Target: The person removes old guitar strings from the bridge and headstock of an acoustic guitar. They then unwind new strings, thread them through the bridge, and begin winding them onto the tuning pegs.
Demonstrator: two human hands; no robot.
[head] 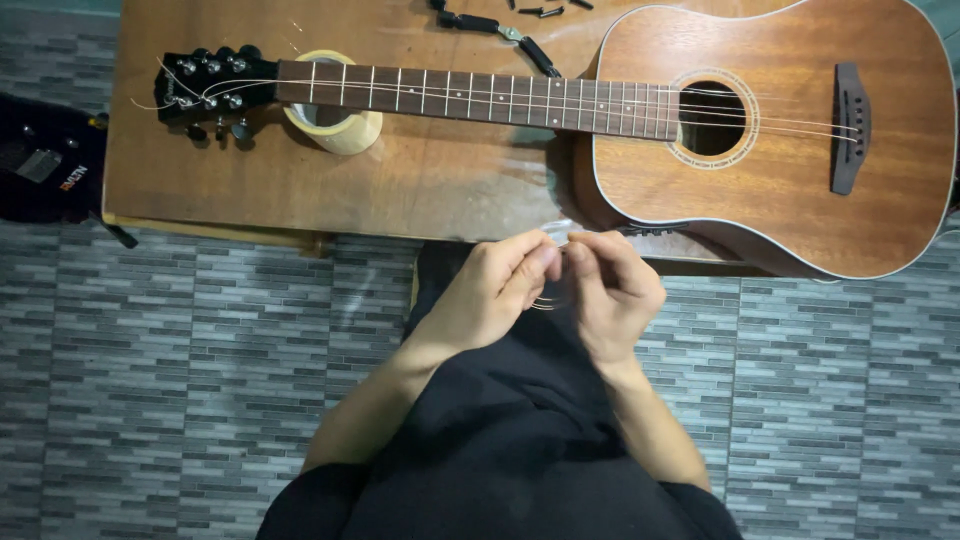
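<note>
The fingers of the left hand (490,290) and the right hand (612,290) meet tip to tip over the person's lap, pinched closed on a thin coiled guitar string (546,303), whose loops show faintly just below the fingertips. Both hands hover just in front of the near edge of the wooden counter (420,180). On the counter lies an acoustic guitar (790,130), face up, its body to the right and overhanging the near edge, its neck running left. The headstock (210,85) rests on a roll of tape (335,125), with loose string ends curling from the tuners. Small black parts (500,25) lie at the far edge. A black case (45,160) sits on the tiled floor (200,350) to the left.
</note>
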